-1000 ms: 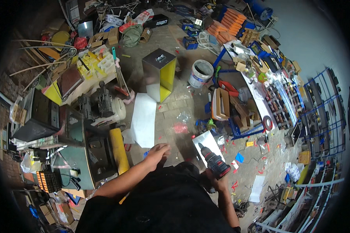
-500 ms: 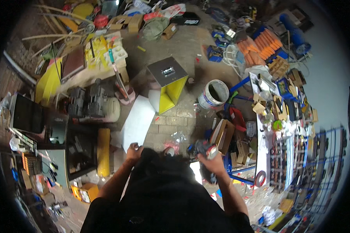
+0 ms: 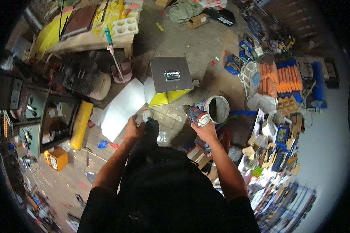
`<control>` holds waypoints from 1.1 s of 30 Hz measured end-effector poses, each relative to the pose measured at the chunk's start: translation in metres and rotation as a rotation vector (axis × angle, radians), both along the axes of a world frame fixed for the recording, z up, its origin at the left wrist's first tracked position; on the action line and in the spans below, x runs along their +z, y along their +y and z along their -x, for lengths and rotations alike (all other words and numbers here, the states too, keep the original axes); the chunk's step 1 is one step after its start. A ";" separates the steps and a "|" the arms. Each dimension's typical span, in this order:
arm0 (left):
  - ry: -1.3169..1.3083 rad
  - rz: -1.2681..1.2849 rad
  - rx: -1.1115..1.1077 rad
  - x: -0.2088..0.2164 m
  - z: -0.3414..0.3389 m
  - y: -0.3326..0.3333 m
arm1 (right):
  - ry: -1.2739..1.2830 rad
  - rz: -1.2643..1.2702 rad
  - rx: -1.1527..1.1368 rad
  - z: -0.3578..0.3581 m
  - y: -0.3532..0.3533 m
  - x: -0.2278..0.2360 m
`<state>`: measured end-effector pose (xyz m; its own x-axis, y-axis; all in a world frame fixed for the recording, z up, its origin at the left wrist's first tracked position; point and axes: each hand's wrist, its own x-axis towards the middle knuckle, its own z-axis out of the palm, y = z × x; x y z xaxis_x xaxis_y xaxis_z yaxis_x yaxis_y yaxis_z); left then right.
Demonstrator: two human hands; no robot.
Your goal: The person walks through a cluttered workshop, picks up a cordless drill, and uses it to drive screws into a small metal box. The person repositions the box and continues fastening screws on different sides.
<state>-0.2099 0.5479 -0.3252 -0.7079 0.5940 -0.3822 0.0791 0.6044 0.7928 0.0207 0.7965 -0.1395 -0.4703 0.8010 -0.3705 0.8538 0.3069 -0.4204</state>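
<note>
A cordless drill (image 3: 196,115), dark with red trim and a pale base, is gripped in my right hand (image 3: 206,131), its nose pointing forward and left. My left hand (image 3: 133,129) hangs low with curled fingers; anything inside them is hidden. That hand is nearest to a white sheet (image 3: 122,105) on the floor. Ahead stands a dark grey box (image 3: 170,72) with a metal handle on its top and a yellow inside showing at its lower side. Just beyond the drill is a white bucket (image 3: 225,110).
At far left a wooden table (image 3: 77,44) bears yellow-stained items and a pale tray. A yellow roll (image 3: 81,124) leans by a dark cabinet (image 3: 60,124). Orange stacked pieces (image 3: 287,80) lie at the right. A cluttered bench (image 3: 260,145) runs along my right side.
My view has turned and moved closer to the grey box. The drill has come forward in my right hand, now beside the bucket. My left hand remains low with its fingers curled.
</note>
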 end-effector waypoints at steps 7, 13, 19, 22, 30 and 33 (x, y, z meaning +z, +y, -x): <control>0.166 0.011 0.018 0.011 0.028 0.146 | -0.160 0.096 0.097 0.038 0.077 -0.030; -0.253 0.104 0.334 -0.050 0.030 0.213 | -0.147 0.133 0.190 0.061 0.135 -0.063; -0.196 -0.108 0.612 -0.069 -0.016 0.223 | -0.190 0.308 0.268 0.074 0.192 -0.107; -0.255 -0.136 0.692 -0.067 -0.036 0.220 | -0.243 0.230 0.444 0.080 0.198 -0.098; -0.414 -0.075 0.702 -0.061 -0.035 0.196 | -0.328 0.253 0.508 0.084 0.178 -0.076; -0.356 -0.255 0.711 -0.057 -0.032 0.202 | -0.286 0.230 0.497 0.081 0.173 -0.087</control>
